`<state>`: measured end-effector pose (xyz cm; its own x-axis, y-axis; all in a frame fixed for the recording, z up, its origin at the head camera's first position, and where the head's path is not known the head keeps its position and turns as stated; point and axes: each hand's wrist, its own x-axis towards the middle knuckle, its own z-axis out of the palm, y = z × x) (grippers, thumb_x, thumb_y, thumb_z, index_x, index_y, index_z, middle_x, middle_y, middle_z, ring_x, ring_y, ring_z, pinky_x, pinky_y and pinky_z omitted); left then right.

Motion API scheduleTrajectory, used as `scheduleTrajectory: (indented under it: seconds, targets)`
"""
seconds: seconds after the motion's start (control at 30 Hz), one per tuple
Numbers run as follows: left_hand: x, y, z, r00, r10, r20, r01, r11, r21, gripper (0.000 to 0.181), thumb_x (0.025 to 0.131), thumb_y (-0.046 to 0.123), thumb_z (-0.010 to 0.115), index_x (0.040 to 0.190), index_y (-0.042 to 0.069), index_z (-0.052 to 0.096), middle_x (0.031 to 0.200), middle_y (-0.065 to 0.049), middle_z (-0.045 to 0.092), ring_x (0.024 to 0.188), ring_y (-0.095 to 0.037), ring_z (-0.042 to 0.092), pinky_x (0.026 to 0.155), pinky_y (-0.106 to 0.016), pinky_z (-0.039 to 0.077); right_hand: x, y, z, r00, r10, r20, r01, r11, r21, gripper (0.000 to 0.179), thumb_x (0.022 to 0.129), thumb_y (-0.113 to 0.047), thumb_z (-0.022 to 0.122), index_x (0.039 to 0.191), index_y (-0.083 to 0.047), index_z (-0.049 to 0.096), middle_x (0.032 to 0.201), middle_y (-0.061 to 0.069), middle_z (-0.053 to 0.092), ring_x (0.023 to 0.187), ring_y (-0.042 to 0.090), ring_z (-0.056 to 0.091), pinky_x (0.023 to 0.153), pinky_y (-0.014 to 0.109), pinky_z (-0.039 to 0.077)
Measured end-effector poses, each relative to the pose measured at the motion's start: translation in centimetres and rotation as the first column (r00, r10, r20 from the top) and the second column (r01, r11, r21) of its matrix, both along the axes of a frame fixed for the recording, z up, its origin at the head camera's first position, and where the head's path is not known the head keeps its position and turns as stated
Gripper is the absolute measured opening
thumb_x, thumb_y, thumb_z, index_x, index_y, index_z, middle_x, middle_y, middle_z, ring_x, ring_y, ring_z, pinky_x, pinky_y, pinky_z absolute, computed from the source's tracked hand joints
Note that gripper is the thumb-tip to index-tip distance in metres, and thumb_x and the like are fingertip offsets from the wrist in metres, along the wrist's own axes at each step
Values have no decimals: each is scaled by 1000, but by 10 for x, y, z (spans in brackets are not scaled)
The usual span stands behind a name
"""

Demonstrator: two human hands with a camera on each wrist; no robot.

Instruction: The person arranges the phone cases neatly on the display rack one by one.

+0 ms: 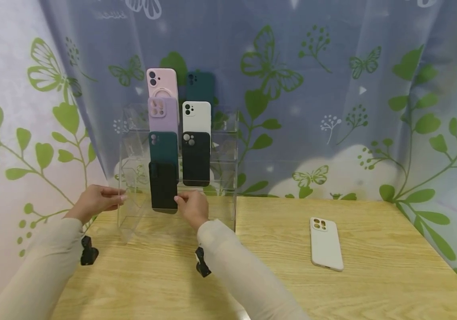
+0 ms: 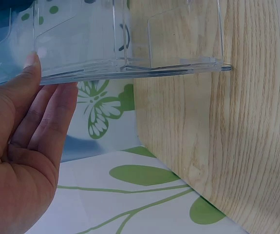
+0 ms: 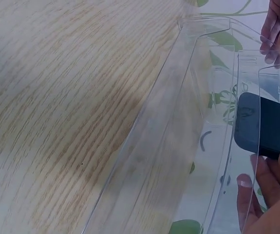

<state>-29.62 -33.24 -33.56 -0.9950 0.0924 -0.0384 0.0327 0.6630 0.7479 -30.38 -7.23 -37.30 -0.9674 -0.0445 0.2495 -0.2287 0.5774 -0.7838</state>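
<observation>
A clear acrylic tiered stand (image 1: 235,173) holds phone cases in two columns. My left hand (image 1: 96,202) grips its left side panel, thumb on one face and fingers on the other, as the left wrist view shows at the panel's edge (image 2: 154,73). With thumb and fingers my right hand (image 1: 193,208) pinches the lower right edge of a black phone case (image 1: 164,189) at the lowest tier of the left column. Behind it rise a dark teal case (image 1: 163,146), a lilac case (image 1: 163,123) and a pink case (image 1: 168,80).
In the right column are a black case (image 1: 196,160), a white case (image 1: 197,118) and a dark green case (image 1: 202,86). A white phone case (image 1: 326,244) lies flat on the wooden table (image 1: 380,258), to the right. A patterned curtain (image 1: 312,111) hangs behind.
</observation>
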Motion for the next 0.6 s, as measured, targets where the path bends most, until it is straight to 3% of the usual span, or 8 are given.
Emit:
scheduleTrajectory:
  seconds: [0.27, 0.43, 0.6]
  targets:
    - [-1, 0, -1, 1000, -3, -17, 3, 1000, -6, 52, 97, 25, 59, 133, -12, 49, 119, -28, 61, 107, -39, 62, 82, -32, 56, 0, -3, -1, 999, -38, 28, 37, 998, 49, 19, 91, -27, 68, 98, -13, 78, 90, -2, 74, 81, 15, 68, 68, 27, 54]
    - [-1, -1, -1, 999, -11, -31, 11, 1000, -12, 53, 96, 26, 60, 132, -12, 50, 118, -28, 62, 102, -33, 66, 82, -33, 56, -2, -3, -3, 998, -59, 28, 57, 996, 68, 18, 90, -28, 68, 96, -14, 79, 91, -3, 74, 82, 15, 68, 68, 27, 54]
    - [-1, -1, -2, 1000, -1, -24, 1, 1000, -15, 53, 96, 27, 60, 132, -11, 50, 119, -27, 62, 100, -29, 67, 81, -33, 56, -3, -1, -4, 1000, -17, 4, 17, 999, 52, 20, 91, -27, 67, 99, -12, 78, 92, -1, 74, 83, 16, 68, 69, 27, 54]
